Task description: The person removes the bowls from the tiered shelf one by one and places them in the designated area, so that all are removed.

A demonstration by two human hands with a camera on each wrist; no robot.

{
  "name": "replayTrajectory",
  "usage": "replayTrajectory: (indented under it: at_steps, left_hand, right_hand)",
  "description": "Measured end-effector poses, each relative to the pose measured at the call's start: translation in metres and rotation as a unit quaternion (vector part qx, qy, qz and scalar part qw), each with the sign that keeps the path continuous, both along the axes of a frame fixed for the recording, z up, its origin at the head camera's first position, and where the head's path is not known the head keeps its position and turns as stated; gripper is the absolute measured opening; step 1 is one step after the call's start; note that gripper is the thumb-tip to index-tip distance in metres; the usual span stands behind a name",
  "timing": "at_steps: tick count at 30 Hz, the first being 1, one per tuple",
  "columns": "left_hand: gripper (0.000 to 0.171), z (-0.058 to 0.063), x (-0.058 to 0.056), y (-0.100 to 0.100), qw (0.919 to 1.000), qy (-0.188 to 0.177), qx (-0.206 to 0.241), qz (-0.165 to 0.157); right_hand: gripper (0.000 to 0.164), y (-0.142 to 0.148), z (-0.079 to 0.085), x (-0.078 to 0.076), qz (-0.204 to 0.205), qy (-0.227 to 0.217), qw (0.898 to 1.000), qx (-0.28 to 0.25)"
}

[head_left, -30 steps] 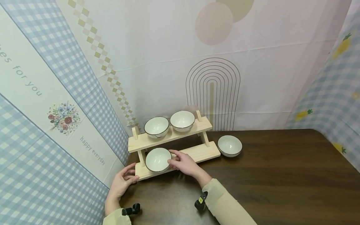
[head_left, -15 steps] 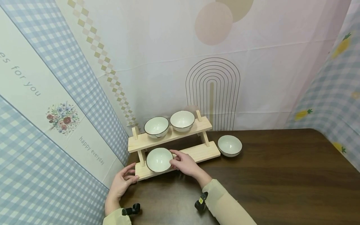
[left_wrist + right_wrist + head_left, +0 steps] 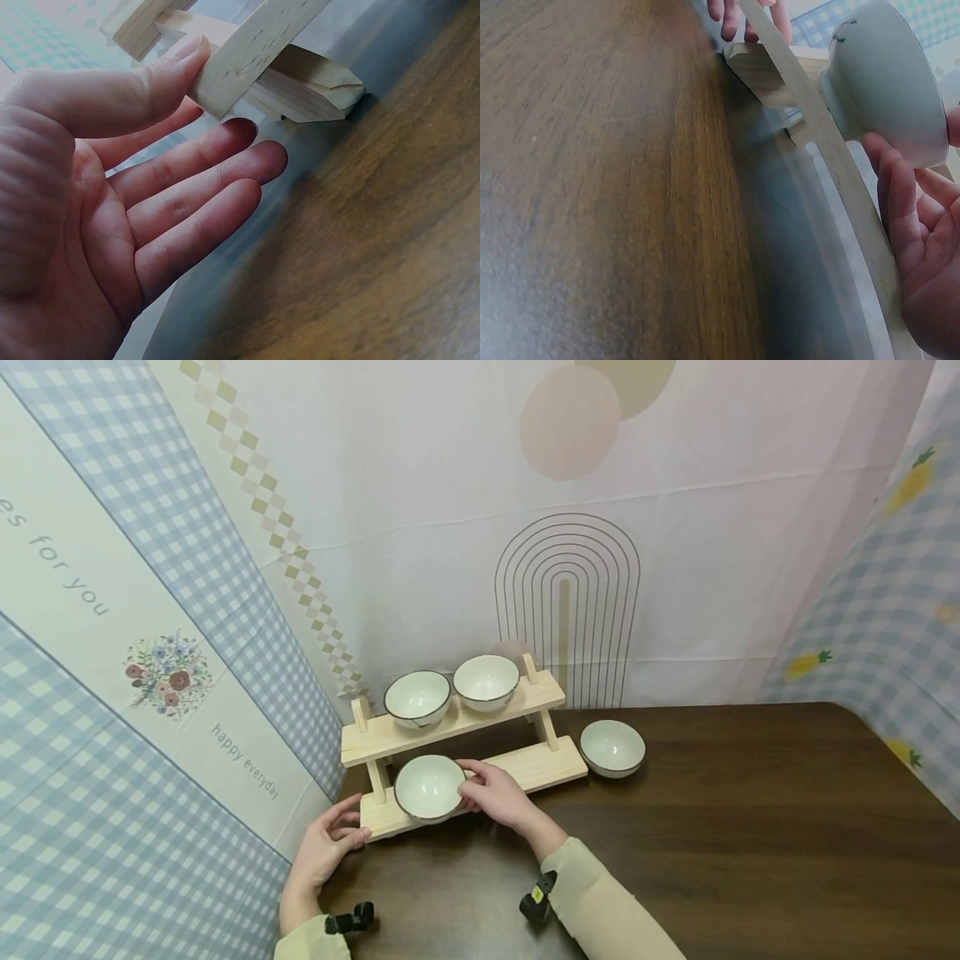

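In the head view my right hand (image 3: 498, 793) pinches the right rim of a white bowl (image 3: 430, 787) with a dark edge, over the left half of the lower shelf of a two-tier wooden rack (image 3: 536, 766). The right wrist view shows this bowl (image 3: 889, 82) from the side, fingers (image 3: 901, 195) under its wall and its foot close to the board. My left hand (image 3: 321, 852) holds the lower shelf's left end between thumb and index finger. In the left wrist view the other fingers (image 3: 199, 232) extend loosely beside the board (image 3: 251, 56).
Two similar bowls, a left one (image 3: 417, 697) and a right one (image 3: 487, 681), stand on the rack's upper shelf. Another bowl (image 3: 612, 748) sits on the dark wooden table (image 3: 735, 827), just right of the rack. A patterned cloth wall (image 3: 420, 527) rises behind, and a checked one (image 3: 150, 810) at left.
The bowl in my right hand has shifted slightly right along the lower shelf, the hand moving with it. My left hand and the other bowls have stayed put.
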State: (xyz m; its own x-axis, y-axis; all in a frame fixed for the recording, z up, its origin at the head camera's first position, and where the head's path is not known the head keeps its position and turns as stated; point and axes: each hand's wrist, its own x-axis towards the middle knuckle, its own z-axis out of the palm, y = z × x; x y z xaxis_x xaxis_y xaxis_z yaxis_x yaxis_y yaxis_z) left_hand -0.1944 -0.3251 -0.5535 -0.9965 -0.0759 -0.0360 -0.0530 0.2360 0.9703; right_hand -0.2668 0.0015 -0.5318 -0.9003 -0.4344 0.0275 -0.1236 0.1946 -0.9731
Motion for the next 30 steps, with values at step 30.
replayTrajectory:
  at_steps: [30]
  left_hand:
    - [0.068,0.001,0.001,0.001,1.0,-0.002,-0.005,0.002]
  right_hand:
    - [0.06,0.063,0.002,0.022,-0.084,-0.048,0.993,-0.071]
